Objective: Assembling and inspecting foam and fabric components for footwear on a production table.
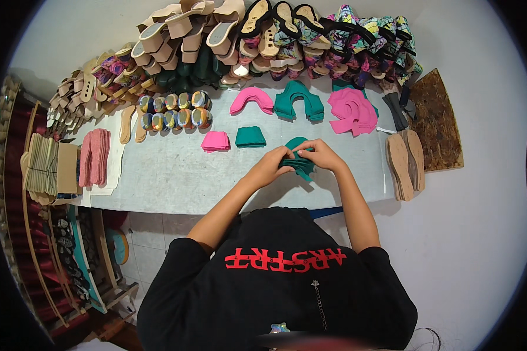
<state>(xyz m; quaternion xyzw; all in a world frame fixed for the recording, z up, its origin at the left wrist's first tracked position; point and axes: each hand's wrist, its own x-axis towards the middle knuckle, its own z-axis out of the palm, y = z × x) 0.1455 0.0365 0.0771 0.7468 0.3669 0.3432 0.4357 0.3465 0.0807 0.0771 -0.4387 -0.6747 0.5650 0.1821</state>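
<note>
Both my hands hold a stack of green cut fabric pieces (298, 166) above the near part of the table. My left hand (273, 165) is wrapped round the stack's left side. My right hand (319, 155) pinches its upper right edge, and a strip hangs below. Just beyond lie a small green stack (250, 137) and a small pink stack (215, 141). Farther back are a pink curved stack (252, 100), a green arch-shaped stack (298, 100) and a fanned pile of pink pieces (353, 111).
Many shoes and heeled soles (216, 35) are heaped along the wall. Rolled patterned pieces (175, 111) stand in rows at the left. Reddish insoles (95, 157) and a box (68, 167) sit at the left end. Brown insoles (405, 164) and a worn board (437, 123) are on the right.
</note>
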